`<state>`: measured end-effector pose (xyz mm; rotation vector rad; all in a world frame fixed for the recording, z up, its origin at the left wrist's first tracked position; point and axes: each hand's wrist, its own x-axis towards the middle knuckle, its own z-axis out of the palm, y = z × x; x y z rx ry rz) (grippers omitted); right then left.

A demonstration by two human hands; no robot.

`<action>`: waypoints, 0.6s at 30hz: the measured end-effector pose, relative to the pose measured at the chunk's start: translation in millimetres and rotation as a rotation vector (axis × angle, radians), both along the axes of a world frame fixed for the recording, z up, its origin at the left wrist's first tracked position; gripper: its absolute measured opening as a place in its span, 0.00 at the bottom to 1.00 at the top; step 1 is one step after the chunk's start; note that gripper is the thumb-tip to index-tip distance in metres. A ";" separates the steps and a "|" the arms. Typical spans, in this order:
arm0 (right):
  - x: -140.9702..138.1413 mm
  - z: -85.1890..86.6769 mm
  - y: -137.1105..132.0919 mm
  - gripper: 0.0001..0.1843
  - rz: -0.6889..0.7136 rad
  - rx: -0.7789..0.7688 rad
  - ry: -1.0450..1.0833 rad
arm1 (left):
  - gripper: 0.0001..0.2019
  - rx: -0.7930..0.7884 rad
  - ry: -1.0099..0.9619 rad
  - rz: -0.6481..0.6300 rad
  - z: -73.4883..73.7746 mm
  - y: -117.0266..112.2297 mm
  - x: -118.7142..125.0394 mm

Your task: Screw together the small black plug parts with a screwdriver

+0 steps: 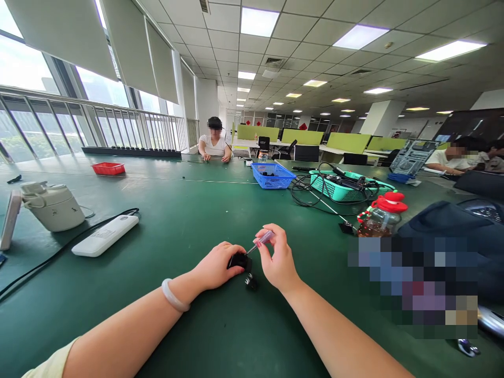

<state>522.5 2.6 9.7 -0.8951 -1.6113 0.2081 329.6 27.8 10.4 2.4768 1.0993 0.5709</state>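
Note:
On the green table [165, 320], my left hand [220, 265] is closed around a small black device [241, 261] and keeps it against the tabletop. My right hand [277, 260] grips a screwdriver [264, 240] by its pale purple handle. The metal shaft slants down to the left, and its tip meets the upper edge of the black device. Whether the tip sits in a screw is too small to tell. A small black part with metal prongs [251, 282] lies just below the device, between my two hands.
To the left are a white power bank [106, 235], a black cable [59, 257], a cream bottle [53, 207] and a red tray [108, 168]. Blue [273, 178] and teal [334, 190] baskets, a red-lidded jar [380, 218] and a dark bag [441, 226] stand right. A person [213, 144] sits opposite.

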 end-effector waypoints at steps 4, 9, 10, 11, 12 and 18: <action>2.6 1.3 2.4 0.18 0.002 -0.081 0.055 | 0.17 -0.013 0.013 0.007 0.4 -0.2 0.5; 4.4 1.1 6.2 0.19 0.013 -0.169 0.123 | 0.17 -0.022 0.028 0.019 2.5 -1.4 1.6; 4.4 0.7 6.9 0.19 0.016 -0.180 0.130 | 0.17 -0.024 0.032 0.021 2.9 -1.7 1.6; 4.3 0.2 7.6 0.19 0.017 -0.188 0.134 | 0.17 -0.025 0.035 0.025 3.2 -1.9 1.6; 4.2 -0.3 8.1 0.19 0.018 -0.193 0.136 | 0.17 -0.026 0.037 0.028 3.4 -2.0 1.6; 3.2 -0.2 8.1 0.19 0.012 -0.192 0.105 | 0.17 -0.018 0.031 0.026 3.3 -1.6 1.4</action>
